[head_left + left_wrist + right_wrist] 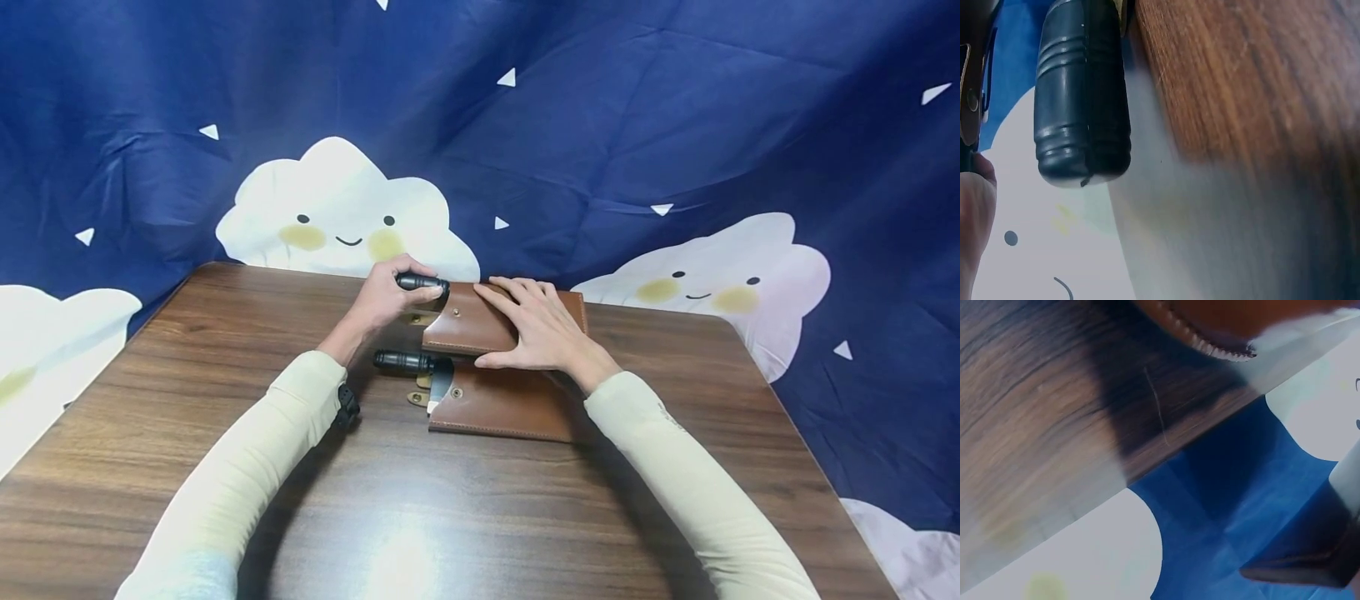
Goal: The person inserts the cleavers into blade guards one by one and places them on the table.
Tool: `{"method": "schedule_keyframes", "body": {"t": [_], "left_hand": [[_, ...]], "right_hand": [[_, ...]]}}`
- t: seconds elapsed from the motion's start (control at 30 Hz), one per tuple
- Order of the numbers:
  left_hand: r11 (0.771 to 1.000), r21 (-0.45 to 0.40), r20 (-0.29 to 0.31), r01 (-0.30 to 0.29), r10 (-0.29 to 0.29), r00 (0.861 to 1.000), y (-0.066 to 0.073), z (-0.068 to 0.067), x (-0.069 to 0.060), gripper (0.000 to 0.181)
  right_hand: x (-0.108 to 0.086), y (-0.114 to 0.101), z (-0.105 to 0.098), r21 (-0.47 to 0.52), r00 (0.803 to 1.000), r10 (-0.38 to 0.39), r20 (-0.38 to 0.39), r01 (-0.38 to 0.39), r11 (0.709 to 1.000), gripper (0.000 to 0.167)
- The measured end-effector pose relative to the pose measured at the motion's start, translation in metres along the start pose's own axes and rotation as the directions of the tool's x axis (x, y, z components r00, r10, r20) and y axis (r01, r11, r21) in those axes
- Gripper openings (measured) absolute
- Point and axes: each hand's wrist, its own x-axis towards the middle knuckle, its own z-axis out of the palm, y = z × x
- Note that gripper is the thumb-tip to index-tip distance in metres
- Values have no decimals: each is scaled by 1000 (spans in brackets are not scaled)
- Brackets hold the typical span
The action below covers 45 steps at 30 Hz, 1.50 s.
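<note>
Two brown leather sheaths lie one behind the other on the table, each with a black ribbed handle at its left end. My left hand [386, 292] grips the handle [420, 282] of the far one, thumb and fingers round it. On the far sheath [457, 333] rests my right hand [540, 325], fingers spread and thumb toward the near sheath [502, 408]. A broad grey blade [440, 385] shows at the near sheath's mouth, beside its black handle [405, 362]. The left wrist view shows a black handle [1082, 94] large, with my thumb [975, 212] at the left edge.
Brass-coloured snap tabs [418, 399] stick out by the sheath mouths. The wooden table [405, 492] ends just behind the far sheath, where a blue cloth [585, 125] with smiling clouds hangs. A black band [347, 407] is on my left wrist.
</note>
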Motion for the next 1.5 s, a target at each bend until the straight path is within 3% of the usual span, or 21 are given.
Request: {"method": "schedule_keyframes", "body": {"t": [0.2,0.57,0.83,1.2,1.5], "left_hand": [[1000,-4,5,28,-28,1000,-2,-4,1,35],[999,52,-13,12,-11,1000,-3,-4,7,32],[990,131,9,58,-60,998,-8,-3,16,35],[987,88,26,136,-139,990,-24,-1,24,35],[969,158,65,191,-203,977,-36,-5,29,36]], "right_hand": [[-3,5,0,12,1000,-3,2,3,1000,108],[-4,18,1,33,997,66,27,-67,997,108],[0,24,10,37,992,101,72,-104,994,108],[7,32,23,26,977,144,155,-150,988,111],[14,34,35,15,965,156,210,-163,987,112]]}}
